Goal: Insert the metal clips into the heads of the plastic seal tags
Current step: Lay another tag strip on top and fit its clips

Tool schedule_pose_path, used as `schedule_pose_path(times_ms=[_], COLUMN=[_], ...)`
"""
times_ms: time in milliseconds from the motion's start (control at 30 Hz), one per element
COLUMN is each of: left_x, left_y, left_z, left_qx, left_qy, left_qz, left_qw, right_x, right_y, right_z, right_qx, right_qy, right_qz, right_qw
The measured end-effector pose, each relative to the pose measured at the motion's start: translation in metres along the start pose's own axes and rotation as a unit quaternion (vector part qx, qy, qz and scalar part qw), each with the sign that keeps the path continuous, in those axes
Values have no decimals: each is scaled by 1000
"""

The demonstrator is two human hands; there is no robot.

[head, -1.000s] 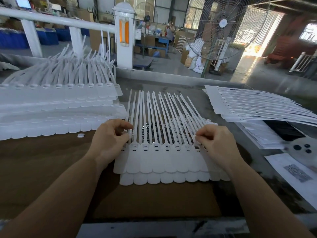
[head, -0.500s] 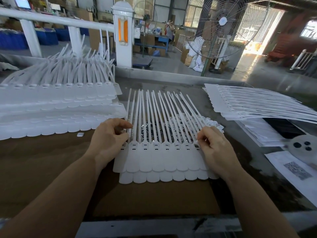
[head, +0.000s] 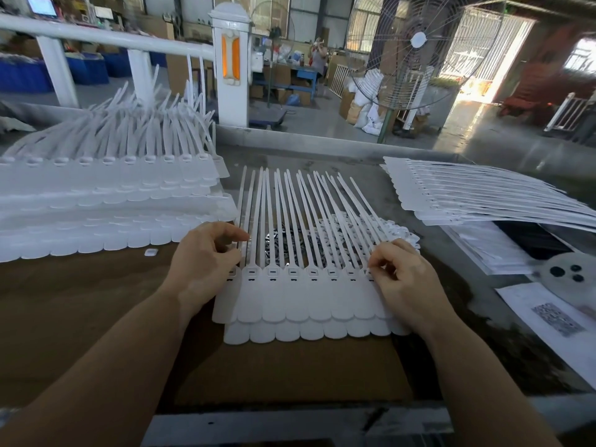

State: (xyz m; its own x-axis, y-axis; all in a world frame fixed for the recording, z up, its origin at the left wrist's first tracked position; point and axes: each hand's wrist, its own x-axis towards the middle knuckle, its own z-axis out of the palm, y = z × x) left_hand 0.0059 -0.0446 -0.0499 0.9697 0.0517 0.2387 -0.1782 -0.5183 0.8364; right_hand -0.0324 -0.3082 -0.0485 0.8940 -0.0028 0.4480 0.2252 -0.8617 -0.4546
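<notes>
Here, head view: I see one camera only, looking down over both forearms onto the bench
Left hand (head: pixel 206 256): fingers curled, thumb and forefinger pinched together at the left edge of the sheet, at the straps of the outermost tags; I cannot tell whether a clip sits between the fingertips
Right hand (head: pixel 403 279): fingers bent and bunched, tips pressed down on the head at the right end of the row; what it pinches, if anything, is too small for me to make out
Seal tags (head: pixel 300 295): a joined row of white plastic tags lying flat between the hands on brown cardboard (head: pixel 96 317), a second sheet under it, heads in a line with dark slots, straps fanning away from me
Metal clips (head: pixel 277 240): a shiny loose pile under the straps, just beyond the heads
Left stack (head: pixel 106 195): white tag sheets piled high, straps curling upward
Right stack (head: pixel 483 198): flatter tag sheets, well apart from the working row
Loose piece (head: pixel 150 252): one small white part on the cardboard near the left stack
Background: a pedestal fan (head: pixel 416 50) behind the bench
</notes>
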Motion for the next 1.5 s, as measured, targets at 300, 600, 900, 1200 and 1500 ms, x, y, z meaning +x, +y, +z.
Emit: schedule_pose_path(times_ms=[300,600,900,1200,1500], left_x=[0,0,1,0,0], left_y=[0,-2,-3,-3,-3], left_z=[0,0,0,0,0], left_qx=[-2,6,-8,-12,-11], left_qy=[-5,-3,-5,-1,-1], left_qz=[5,4,4,2,-2], left_qw=[1000,1000,1000,1000,1000], right_x=[-1,-3,-5,-7,-6], right_y=[-3,-5,-7,-8,-6], right_z=[-1,-1,-1,0,3], right_qx=[-6,-7,-52,-53,-61], right_qy=[-2,9,35,42,65], right_qz=[2,24,3,2,8], right_qw=[1000,1000,998,998,996])
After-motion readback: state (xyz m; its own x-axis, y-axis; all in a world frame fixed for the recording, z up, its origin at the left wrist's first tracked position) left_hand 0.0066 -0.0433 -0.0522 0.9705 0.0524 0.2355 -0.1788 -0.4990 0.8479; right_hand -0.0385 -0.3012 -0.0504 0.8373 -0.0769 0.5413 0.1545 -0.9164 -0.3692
